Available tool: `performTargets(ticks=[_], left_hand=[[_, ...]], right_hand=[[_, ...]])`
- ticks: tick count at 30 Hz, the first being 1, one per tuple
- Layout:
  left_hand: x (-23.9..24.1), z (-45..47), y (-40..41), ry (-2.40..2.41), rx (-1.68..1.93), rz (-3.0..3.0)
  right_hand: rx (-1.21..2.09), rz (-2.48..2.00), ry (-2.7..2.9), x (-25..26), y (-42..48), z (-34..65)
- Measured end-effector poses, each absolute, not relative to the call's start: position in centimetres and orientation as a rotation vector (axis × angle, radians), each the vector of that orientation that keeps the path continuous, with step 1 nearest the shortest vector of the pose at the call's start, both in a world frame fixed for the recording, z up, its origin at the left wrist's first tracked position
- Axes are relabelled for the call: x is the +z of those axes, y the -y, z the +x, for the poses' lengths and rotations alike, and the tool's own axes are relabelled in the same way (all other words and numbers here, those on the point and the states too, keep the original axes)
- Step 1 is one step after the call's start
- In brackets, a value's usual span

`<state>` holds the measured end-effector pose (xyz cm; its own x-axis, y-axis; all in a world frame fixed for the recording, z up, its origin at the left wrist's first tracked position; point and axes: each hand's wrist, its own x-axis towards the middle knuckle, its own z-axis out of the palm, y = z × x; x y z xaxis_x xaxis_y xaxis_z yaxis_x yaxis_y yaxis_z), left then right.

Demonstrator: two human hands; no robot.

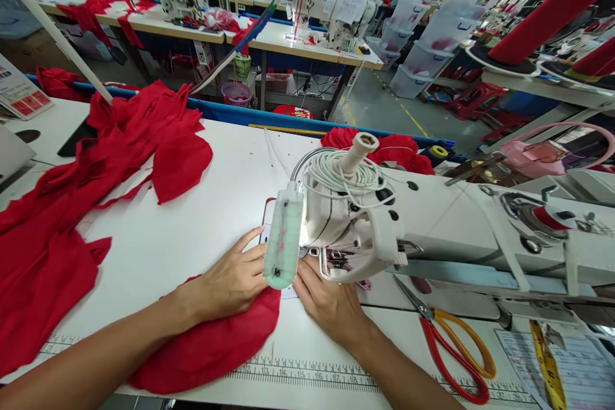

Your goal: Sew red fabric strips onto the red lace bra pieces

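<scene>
My left hand (230, 282) lies flat with fingers stretched out on a red fabric piece (211, 346) on the white table (192, 230), pressing it toward the sewing machine (432, 218) head. My right hand (331, 304) rests flat beside it under the machine head, fingers toward the needle area; its fingertips are partly hidden by the machine's lamp (283, 243). The needle itself is hidden behind the lamp and head.
A big heap of red fabric (96, 179) covers the table's left side. Scissors with red and orange handles (451, 346) lie right of my right hand. A printed ruler (298, 377) runs along the front edge. More sewing stations and red thread cones (542, 19) stand behind.
</scene>
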<state>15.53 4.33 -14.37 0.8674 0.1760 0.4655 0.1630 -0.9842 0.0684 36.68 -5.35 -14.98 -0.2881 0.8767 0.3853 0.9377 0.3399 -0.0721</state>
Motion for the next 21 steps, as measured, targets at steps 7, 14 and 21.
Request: performTargets(ticks=[7, 14, 21], left_hand=[[-14.7, 15.5, -4.4, -0.286, 0.752, 3.004], [-14.0, 15.5, -4.2, -0.209, 0.736, 3.043], [-13.6, 15.6, -4.1, -0.233, 0.715, 2.982]], right_hand=[[-0.357, -1.604, 2.219, -14.8, 5.5, 36.4], [-0.402, -1.609, 2.229, -15.0, 5.6, 36.3], [-0.289, -1.604, 2.060, -15.1, 5.6, 36.7]])
